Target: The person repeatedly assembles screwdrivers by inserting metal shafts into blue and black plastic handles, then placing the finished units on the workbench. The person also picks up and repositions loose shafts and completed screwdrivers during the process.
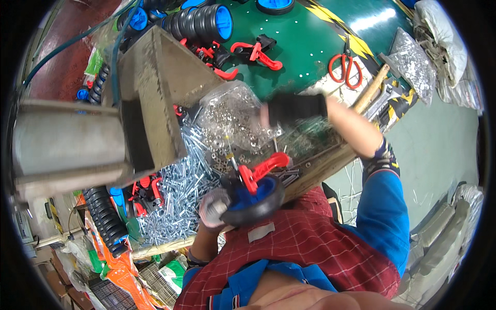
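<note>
My left hand (214, 208), in a pale glove, grips a caster wheel (254, 211) with a black tyre and blue hub near the bench's front edge. A red lever (263, 170) is fitted above the hub. Beside the lever, a metal shaft (235, 163) points up and away, with something small and yellow near its far end. My right hand (267, 114), blurred and wearing a black covering, is over the right side of a clear plastic bag of small metal nuts (232, 112). Whether its fingers hold anything is unclear. Loose nuts (223, 162) lie between the bag and the wheel.
A heap of metal bolts (182, 186) lies left of the wheel. A large metal machine part (73, 143) juts in from the left. Red-handled scissors (345, 69), a hammer (374, 87) and an adjustable wrench (387, 95) lie at right. Stacked wheels (197, 25) stand behind.
</note>
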`<action>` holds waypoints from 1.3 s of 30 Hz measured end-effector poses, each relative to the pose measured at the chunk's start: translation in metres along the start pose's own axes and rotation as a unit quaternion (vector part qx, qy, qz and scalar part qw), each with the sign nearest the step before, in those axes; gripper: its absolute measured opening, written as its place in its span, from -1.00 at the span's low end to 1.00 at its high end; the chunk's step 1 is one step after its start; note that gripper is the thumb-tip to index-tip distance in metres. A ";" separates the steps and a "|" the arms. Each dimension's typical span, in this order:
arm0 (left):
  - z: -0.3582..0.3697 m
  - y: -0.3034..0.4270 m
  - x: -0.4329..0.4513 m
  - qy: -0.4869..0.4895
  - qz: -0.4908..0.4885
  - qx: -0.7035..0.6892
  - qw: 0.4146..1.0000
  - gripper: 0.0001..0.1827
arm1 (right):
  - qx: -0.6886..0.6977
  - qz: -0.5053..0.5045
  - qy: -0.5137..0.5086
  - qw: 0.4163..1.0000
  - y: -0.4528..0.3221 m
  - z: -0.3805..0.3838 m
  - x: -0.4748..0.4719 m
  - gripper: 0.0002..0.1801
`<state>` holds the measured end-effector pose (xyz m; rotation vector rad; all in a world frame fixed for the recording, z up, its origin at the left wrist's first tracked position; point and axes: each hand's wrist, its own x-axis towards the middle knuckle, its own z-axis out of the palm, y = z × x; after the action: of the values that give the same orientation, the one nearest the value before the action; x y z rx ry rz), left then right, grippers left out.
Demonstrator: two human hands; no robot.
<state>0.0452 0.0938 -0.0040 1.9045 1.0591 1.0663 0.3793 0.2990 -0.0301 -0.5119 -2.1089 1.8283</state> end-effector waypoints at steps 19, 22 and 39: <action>0.014 0.016 -0.001 -0.168 0.001 0.049 0.985 -0.86 | -0.415 0.447 0.403 0.682 0.050 -0.184 -0.059 -0.48; 0.023 0.022 -0.004 -0.113 0.092 0.045 0.988 -0.79 | -0.347 0.389 0.452 0.724 0.010 -0.109 -0.079 -0.45; 0.036 0.025 -0.021 -0.227 -0.226 -0.351 0.880 -0.51 | -0.287 0.050 0.358 0.887 -0.092 0.157 -0.028 -0.57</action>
<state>0.0785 0.0581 -0.0049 1.1476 0.6592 0.5667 0.3273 0.1364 0.0391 -1.2302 -2.0320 0.7861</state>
